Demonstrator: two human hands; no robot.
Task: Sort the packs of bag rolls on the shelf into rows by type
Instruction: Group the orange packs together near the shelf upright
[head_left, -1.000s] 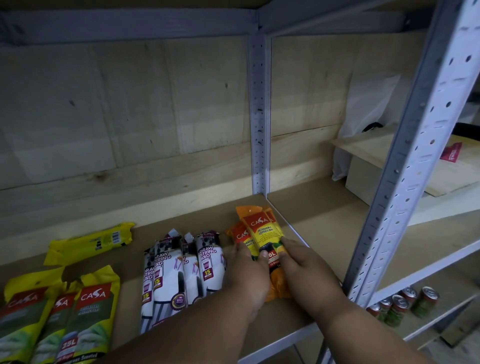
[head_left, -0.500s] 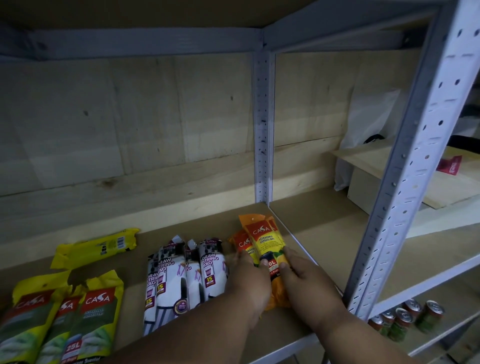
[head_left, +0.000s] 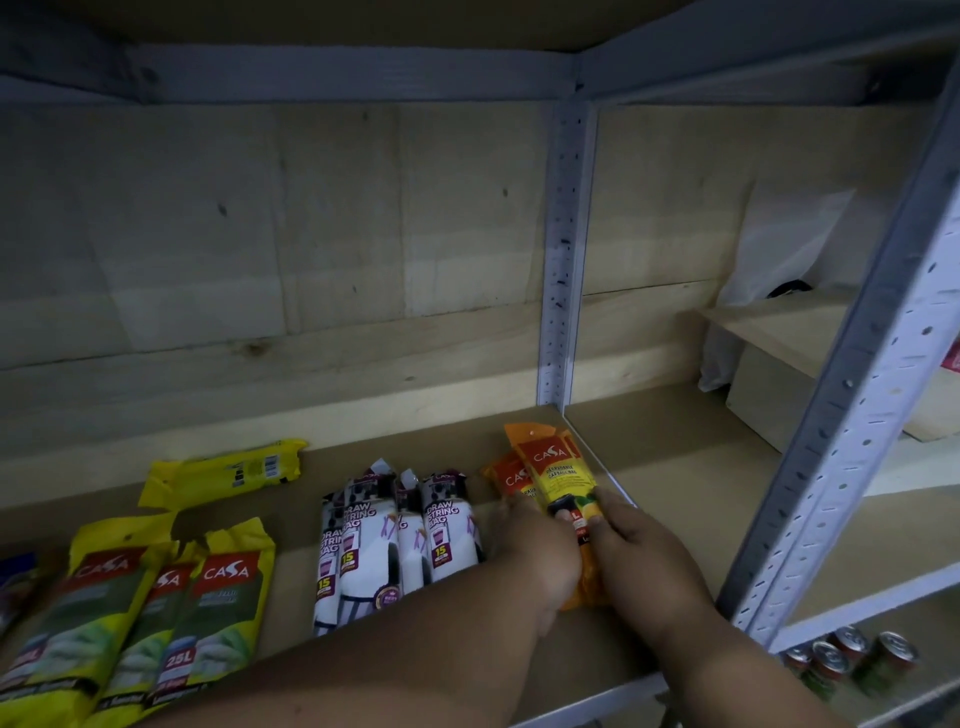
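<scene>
Orange CASA packs (head_left: 550, 467) lie stacked at the right end of the wooden shelf board (head_left: 457, 441), next to the metal upright. My left hand (head_left: 535, 556) presses on the left side of the orange stack and my right hand (head_left: 639, 561) grips its right side. The top orange pack points away from me. Just left stand several white draw-string bag packs (head_left: 395, 535) in a row. Three yellow-green CASA packs (head_left: 171, 613) lie at the left front. One yellow pack (head_left: 228, 470) lies sideways behind them.
A perforated grey upright (head_left: 563, 260) divides the shelf at the back; another upright (head_left: 857, 415) stands at the front right. The neighbouring bay holds a wooden board and a white bag (head_left: 779, 254). Several cans (head_left: 852, 660) sit on the lower shelf at the right.
Both hands stay on the orange packs, which hold their place by the upright. The camera view has dipped slightly; nothing else on the shelf moved.
</scene>
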